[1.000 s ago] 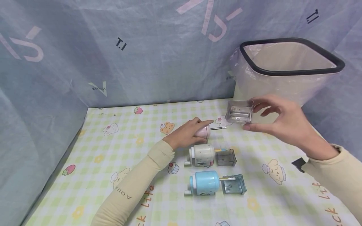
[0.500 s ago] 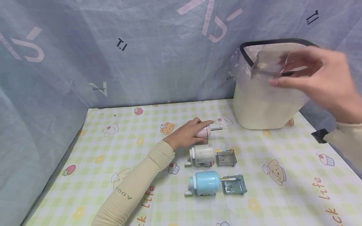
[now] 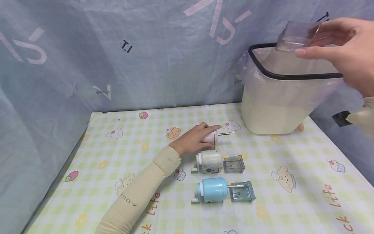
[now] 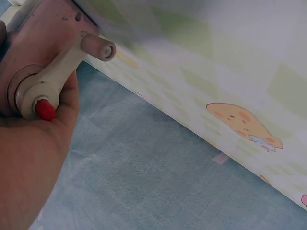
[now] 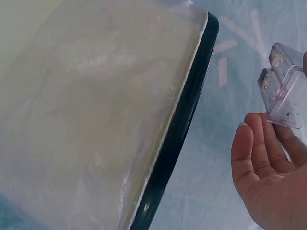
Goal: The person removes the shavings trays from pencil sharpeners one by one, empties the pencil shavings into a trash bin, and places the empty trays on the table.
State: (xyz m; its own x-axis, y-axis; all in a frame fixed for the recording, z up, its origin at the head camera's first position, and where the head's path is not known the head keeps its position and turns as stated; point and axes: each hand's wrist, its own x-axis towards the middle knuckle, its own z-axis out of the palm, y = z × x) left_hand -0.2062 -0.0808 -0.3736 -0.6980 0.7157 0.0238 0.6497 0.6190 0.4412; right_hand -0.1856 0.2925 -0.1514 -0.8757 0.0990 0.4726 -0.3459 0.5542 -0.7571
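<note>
My left hand (image 3: 193, 138) grips a pink crank pencil sharpener (image 3: 211, 138) from above; a dark pencil (image 3: 226, 133) sticks out of its right side. The sharpener's crank handle (image 4: 67, 69) shows in the left wrist view, beside the palm. Over the bin's opening, my right hand (image 3: 347, 52) pinches a clear shavings drawer (image 3: 296, 35) between thumb and fingers. In the right wrist view, bits of shavings cling to the drawer's corners (image 5: 276, 57). The white trash bin (image 3: 271, 107) has a black rim and a plastic liner.
A cream sharpener (image 3: 211, 161) with its grey drawer (image 3: 234, 164) and a blue sharpener (image 3: 214, 189) with its teal drawer (image 3: 242, 191) lie nearer on the checked tablecloth (image 3: 122, 169). Each has a pencil in it. A fabric curtain (image 3: 163, 65) stands behind.
My right hand has carried the clear drawer up and to the right, from beside the pink sharpener to over the bin, and tilted it. The left hand stays in place.
</note>
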